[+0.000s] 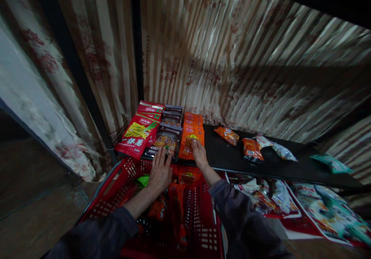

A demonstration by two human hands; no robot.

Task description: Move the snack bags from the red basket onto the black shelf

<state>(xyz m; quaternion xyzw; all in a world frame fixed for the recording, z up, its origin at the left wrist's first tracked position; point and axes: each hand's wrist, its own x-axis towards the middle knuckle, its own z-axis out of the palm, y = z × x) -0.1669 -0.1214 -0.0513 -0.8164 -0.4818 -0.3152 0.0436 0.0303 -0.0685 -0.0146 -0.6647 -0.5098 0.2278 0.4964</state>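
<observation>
Though dim, glossy oblong orange packets against the right fingers

Red packet: "一根葱". Black packet: "土豆片". Orange packet: lettering too small.

The left sleeve is showing a dark, muted purple-blue cloth, creasing into loose folds and carrying a faint mottling too dim to make out. Its cuff is stopping short of the wrist. The right sleeve is matching that colour, bunching more heavily and deepening almost to black. Past the cloth, the left grip and right grip are showing as bare hands.
</observation>
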